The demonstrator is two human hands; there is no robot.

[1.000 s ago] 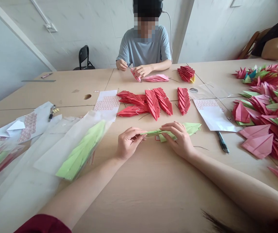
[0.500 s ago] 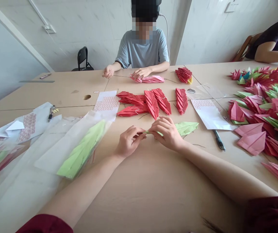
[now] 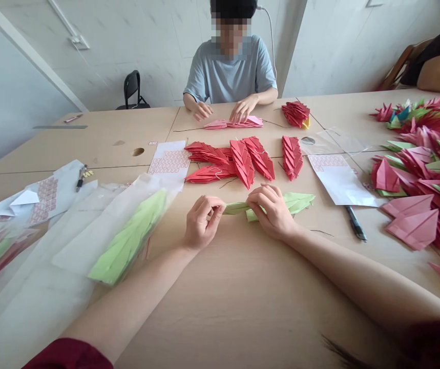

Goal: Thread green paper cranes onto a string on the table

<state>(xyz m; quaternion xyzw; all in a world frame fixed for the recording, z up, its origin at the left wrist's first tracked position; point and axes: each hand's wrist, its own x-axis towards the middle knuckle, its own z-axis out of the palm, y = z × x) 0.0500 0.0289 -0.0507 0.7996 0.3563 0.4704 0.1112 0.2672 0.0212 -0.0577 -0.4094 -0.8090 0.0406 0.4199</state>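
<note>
A string of light-green folded paper (image 3: 295, 202) lies crosswise in front of me on the table. My right hand (image 3: 271, 210) is closed around its middle, fingers bent over the top, and hides part of it. The narrow left end of the green paper reaches the pinched thumb and fingertips of my left hand (image 3: 204, 220). Whether a thread is also between those fingertips I cannot tell. Just beyond my hands lie several red folded paper strings (image 3: 242, 163), some with thin cords.
A clear bag of green folded paper (image 3: 131, 236) lies left, printed sheets (image 3: 169, 159) further back. On the right are a pen (image 3: 356, 224) and a pile of red, pink and green folded paper (image 3: 415, 174). Opposite, a person (image 3: 233, 72) has both hands near pink folded paper (image 3: 248, 122).
My left hand has shifted slightly left, and more green paper shows between my hands. The person opposite has moved a hand down toward the pink paper. The view has turned slightly.
</note>
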